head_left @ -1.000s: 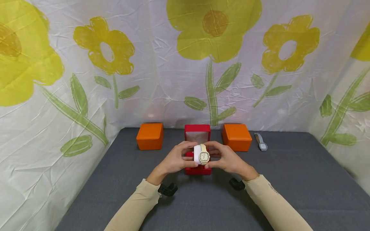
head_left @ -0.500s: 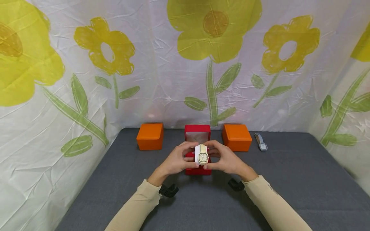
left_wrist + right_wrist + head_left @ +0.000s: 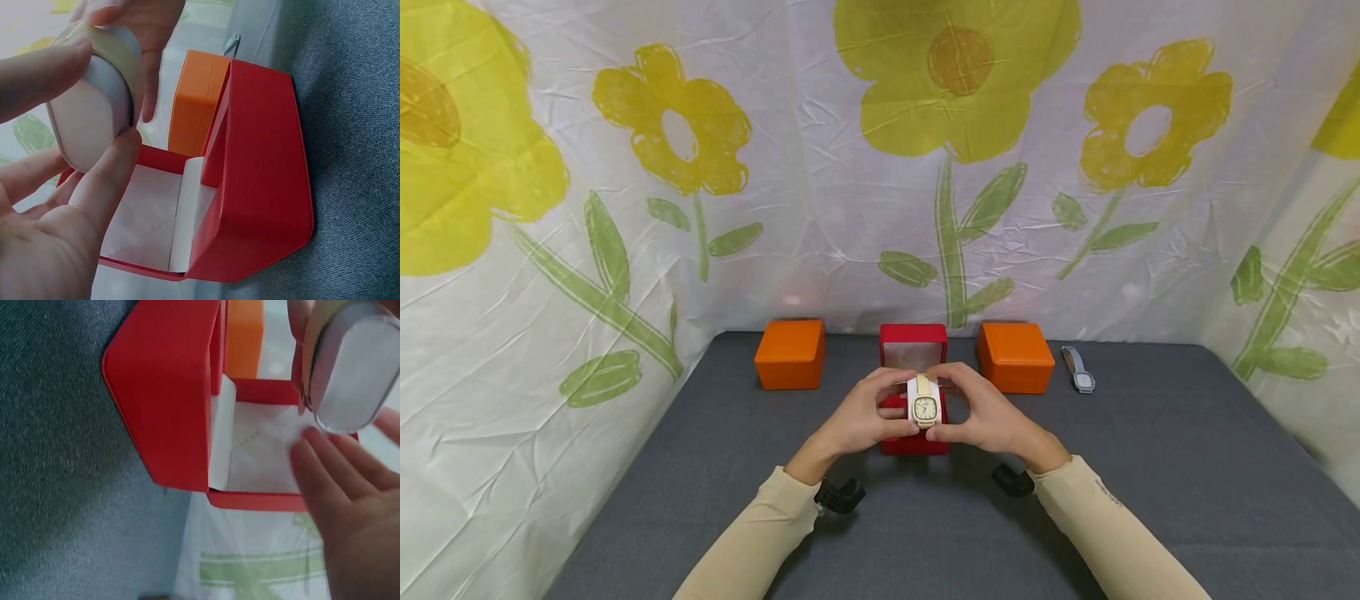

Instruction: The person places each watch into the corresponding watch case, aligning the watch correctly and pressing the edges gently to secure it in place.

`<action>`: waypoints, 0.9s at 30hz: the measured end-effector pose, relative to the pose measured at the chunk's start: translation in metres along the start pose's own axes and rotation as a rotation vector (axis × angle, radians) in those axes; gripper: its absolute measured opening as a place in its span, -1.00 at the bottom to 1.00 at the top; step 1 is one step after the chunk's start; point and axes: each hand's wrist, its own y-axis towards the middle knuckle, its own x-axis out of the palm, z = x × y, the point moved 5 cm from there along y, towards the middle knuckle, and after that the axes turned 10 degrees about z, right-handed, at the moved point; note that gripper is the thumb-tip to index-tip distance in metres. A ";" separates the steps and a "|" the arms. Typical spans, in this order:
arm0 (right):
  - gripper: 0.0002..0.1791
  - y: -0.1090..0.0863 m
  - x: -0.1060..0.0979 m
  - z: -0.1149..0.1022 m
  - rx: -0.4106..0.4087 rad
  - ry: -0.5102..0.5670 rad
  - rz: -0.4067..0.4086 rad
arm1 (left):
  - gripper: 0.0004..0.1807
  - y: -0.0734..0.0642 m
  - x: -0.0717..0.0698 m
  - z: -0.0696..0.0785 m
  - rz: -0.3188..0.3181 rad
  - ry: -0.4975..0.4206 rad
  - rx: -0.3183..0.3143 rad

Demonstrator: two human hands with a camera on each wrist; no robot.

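In the head view a cream-strapped wristwatch (image 3: 925, 408) with a squarish dial is wrapped around a white watch cushion (image 3: 84, 122). My left hand (image 3: 862, 413) pinches the cushion's left end between thumb and fingers. From the other side, my right hand (image 3: 988, 412) has its thumb and index finger at the watch's edge. The right wrist view shows several right fingers stretched beside the cushion. Both hands hold these above an open red watch box (image 3: 913, 445), whose raised lid has a pale lining. The strap's far side is hidden.
Closed orange boxes stand left (image 3: 789, 356) and right (image 3: 1017, 358) of the red one. A second watch with a grey-blue strap (image 3: 1077, 370) lies at the back right. Grey cloth covers the table (image 3: 917, 533); a flower-printed curtain (image 3: 820, 217) hangs behind.
The watch has shifted left along the cushion, from its right end to about its middle. The right fingertips have moved slightly left with it; the left hand is nearly still.
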 end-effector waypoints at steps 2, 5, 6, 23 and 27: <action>-0.28 0.000 -0.001 -0.005 -0.073 -0.029 0.032 | -0.28 0.000 -0.001 0.000 0.017 -0.001 -0.005; -0.44 -0.001 -0.002 -0.011 -0.172 -0.050 0.058 | -0.28 0.000 -0.002 0.001 0.027 0.009 -0.015; -0.49 -0.001 -0.002 -0.012 -0.195 -0.052 0.062 | -0.28 0.000 -0.002 0.001 0.029 0.011 -0.018; -0.64 -0.002 0.003 -0.018 -0.174 -0.052 0.098 | -0.27 0.004 0.001 -0.016 0.064 0.049 0.018; -0.65 -0.001 0.004 -0.012 -0.150 -0.040 0.119 | -0.28 0.008 0.001 -0.032 0.089 0.089 0.058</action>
